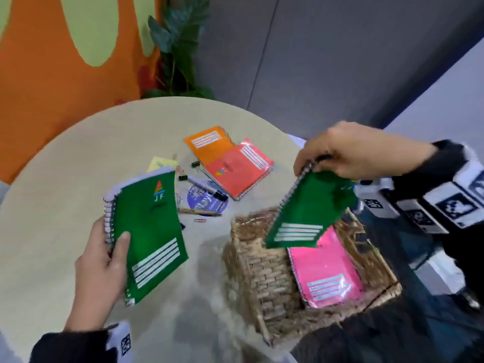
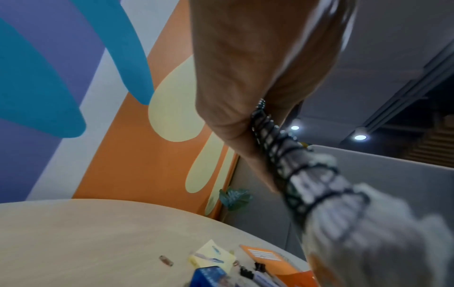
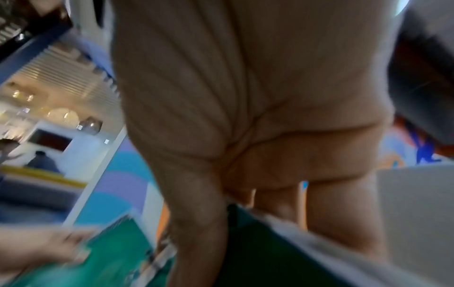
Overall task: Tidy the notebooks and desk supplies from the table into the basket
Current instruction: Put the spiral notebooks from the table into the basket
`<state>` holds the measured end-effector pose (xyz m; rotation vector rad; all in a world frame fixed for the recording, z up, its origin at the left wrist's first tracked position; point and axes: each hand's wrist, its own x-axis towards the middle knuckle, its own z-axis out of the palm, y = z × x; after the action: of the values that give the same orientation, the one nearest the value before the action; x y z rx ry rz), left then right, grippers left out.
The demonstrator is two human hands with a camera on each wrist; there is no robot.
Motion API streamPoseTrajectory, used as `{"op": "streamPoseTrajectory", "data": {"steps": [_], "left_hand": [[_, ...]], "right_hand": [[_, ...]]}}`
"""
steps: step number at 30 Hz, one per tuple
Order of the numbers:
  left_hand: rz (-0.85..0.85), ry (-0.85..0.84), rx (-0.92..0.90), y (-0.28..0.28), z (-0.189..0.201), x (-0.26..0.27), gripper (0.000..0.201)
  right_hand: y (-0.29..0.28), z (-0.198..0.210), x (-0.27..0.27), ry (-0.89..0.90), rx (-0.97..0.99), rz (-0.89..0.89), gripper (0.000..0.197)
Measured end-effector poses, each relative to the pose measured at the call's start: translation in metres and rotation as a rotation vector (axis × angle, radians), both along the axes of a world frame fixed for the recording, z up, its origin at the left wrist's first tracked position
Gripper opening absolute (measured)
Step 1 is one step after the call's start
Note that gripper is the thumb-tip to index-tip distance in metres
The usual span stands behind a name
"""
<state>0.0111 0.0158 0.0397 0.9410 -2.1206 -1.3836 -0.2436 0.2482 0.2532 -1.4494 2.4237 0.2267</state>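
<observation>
My left hand point(image 1: 104, 263) grips a green spiral notebook point(image 1: 152, 234) by its spiral edge, above the table's near left part; its thumb lies on the cover. In the left wrist view the coil point(image 2: 282, 155) runs along that palm. My right hand point(image 1: 340, 150) pinches a second green notebook point(image 1: 311, 208) by its top corner, and it hangs tilted over the wicker basket point(image 1: 264, 273). A pink notebook point(image 1: 324, 271) lies inside the basket. An orange notebook point(image 1: 207, 145) and a red one point(image 1: 235, 169) lie on the round table point(image 1: 78, 158). The right wrist view is blurred: hand point(image 3: 245, 136), green cover point(image 3: 258, 252).
Small supplies sit mid-table: yellow sticky notes point(image 1: 159, 163), binder clips point(image 1: 195, 165), a marker point(image 1: 207, 188), a purple disc point(image 1: 207, 200), a pen point(image 1: 199, 212) and a paper clip point(image 1: 200, 220). A leafy plant point(image 1: 178, 48) stands behind the table. The basket sits at the table's right edge.
</observation>
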Motion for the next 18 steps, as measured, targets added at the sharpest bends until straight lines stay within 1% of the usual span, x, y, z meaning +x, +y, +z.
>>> {"op": "streamPoseTrajectory", "data": {"steps": [2, 4, 5, 7, 9, 10, 12, 15, 17, 18], "left_hand": [[-0.026, 0.005, 0.027, 0.014, 0.011, -0.005, 0.032], [-0.05, 0.013, 0.065, 0.027, 0.025, -0.007, 0.041], [-0.059, 0.027, 0.084, 0.033, 0.031, -0.007, 0.041], [-0.071, 0.071, 0.121, 0.044, 0.037, -0.005, 0.032], [-0.082, 0.118, 0.162, 0.057, 0.043, -0.002, 0.033], [-0.089, 0.139, 0.185, 0.063, 0.046, -0.001, 0.034], [-0.103, 0.163, 0.24, 0.074, 0.048, 0.0, 0.036], [-0.127, 0.17, 0.295, 0.085, 0.043, 0.001, 0.035], [-0.169, 0.162, 0.296, 0.091, 0.04, -0.001, 0.039], [-0.203, 0.155, 0.289, 0.095, 0.041, -0.003, 0.041]], "right_hand": [[0.016, -0.033, -0.001, -0.059, 0.24, 0.005, 0.042], [0.026, -0.073, -0.001, -0.11, 0.388, 0.026, 0.046], [0.028, -0.094, -0.001, -0.128, 0.455, 0.04, 0.046], [0.028, -0.136, -0.001, -0.172, 0.614, 0.054, 0.042], [0.028, -0.172, -0.006, -0.177, 0.705, 0.03, 0.035], [0.029, -0.187, -0.009, -0.16, 0.704, 0.034, 0.033], [0.034, -0.21, -0.015, -0.145, 0.658, 0.065, 0.035], [0.046, -0.224, -0.023, -0.097, 0.594, 0.088, 0.043], [0.051, -0.218, -0.022, -0.055, 0.447, 0.018, 0.049], [0.054, -0.211, -0.021, -0.08, 0.319, -0.053, 0.054]]}}
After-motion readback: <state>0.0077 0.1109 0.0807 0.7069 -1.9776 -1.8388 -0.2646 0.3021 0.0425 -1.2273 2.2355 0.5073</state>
